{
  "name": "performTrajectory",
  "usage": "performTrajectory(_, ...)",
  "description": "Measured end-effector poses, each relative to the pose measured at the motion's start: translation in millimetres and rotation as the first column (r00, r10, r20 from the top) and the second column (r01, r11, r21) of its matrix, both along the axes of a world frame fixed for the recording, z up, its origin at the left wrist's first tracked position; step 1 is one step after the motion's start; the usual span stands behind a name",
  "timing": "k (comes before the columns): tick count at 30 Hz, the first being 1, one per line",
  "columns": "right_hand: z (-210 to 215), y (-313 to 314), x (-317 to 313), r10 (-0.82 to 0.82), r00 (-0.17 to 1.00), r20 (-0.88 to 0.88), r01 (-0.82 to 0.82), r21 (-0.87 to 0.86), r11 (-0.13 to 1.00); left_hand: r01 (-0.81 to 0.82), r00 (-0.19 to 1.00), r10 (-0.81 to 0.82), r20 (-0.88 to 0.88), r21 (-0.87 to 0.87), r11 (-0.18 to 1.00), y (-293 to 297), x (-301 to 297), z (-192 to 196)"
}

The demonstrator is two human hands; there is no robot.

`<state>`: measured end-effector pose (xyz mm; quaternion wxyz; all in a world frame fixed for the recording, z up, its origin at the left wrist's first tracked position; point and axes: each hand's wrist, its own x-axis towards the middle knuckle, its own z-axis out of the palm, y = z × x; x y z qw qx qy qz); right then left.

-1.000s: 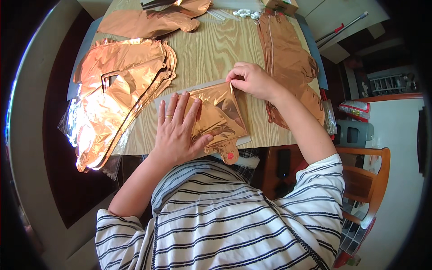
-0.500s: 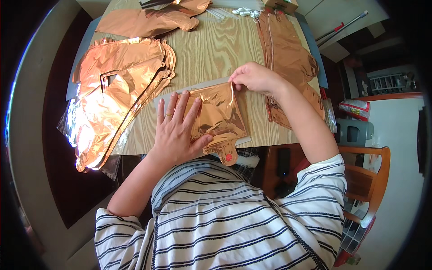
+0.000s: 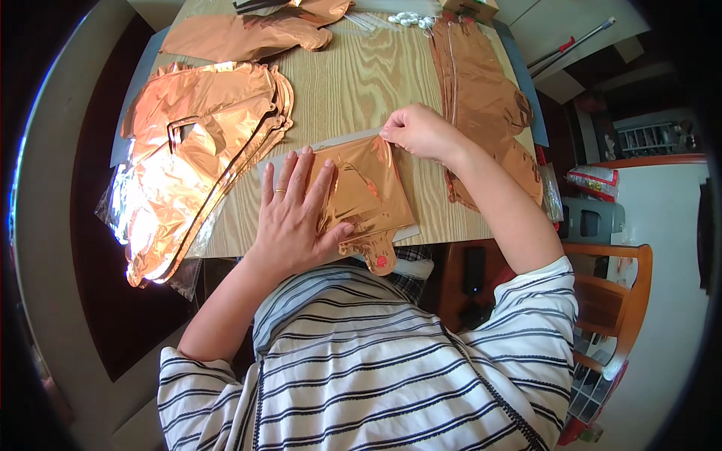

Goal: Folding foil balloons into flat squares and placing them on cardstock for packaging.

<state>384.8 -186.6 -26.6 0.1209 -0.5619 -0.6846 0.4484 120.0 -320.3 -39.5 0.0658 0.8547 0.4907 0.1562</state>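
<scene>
A folded rose-gold foil balloon point(image 3: 365, 184) lies on a thin pale grey sheet point(image 3: 407, 233) at the near edge of the table. Its rounded tail, marked with a red dot, hangs over that edge. My left hand point(image 3: 292, 214) lies flat across the balloon's left part, fingers spread, with a ring on one of them. At the balloon's far right corner, my right hand point(image 3: 423, 135) has thumb and forefinger pinched on the foil. The other right fingers are curled in and partly hidden.
Stacked flat foil balloons point(image 3: 203, 135) lie at the left, more foil pieces point(image 3: 241, 37) behind them, and another stack point(image 3: 485, 98) at the right. White string bundles point(image 3: 410, 19) and clear straws sit at the far edge. A wooden chair point(image 3: 635, 293) stands to the right.
My right hand has shifted slightly left at the corner, and the foil surface looks flatter. My left hand has barely moved and stays spread on the balloon.
</scene>
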Motion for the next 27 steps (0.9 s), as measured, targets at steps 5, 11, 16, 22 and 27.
performTrajectory(5,-1.3,-2.5,-7.6,-0.096,0.991,-0.088,0.084,-0.125,0.989,0.053,0.998,-0.052,0.019,-0.057,0.997,0.4,-2.8,5.4)
performTrajectory(11,-0.9,-4.2,-10.8,-0.036,0.999,0.024,0.037,-0.036,0.999,0.136,0.991,-0.134,0.028,-0.065,0.989,8.3,4.9,11.4)
performTrajectory(16,-1.1,-2.4,-11.2,0.014,0.993,0.116,-0.010,-0.033,0.999,0.199,0.980,-0.197,0.039,-0.074,0.977,19.8,21.0,10.7)
performTrajectory(22,10.3,-9.5,-20.1,0.073,0.951,0.300,-0.138,0.201,0.970,0.197,0.980,-0.198,-0.014,-0.030,0.980,23.6,23.1,-5.3)
performTrajectory(27,9.7,-18.9,-26.3,0.074,0.873,0.483,-0.295,0.400,0.868,0.183,0.983,-0.183,-0.029,-0.016,0.983,23.3,24.1,-7.8)
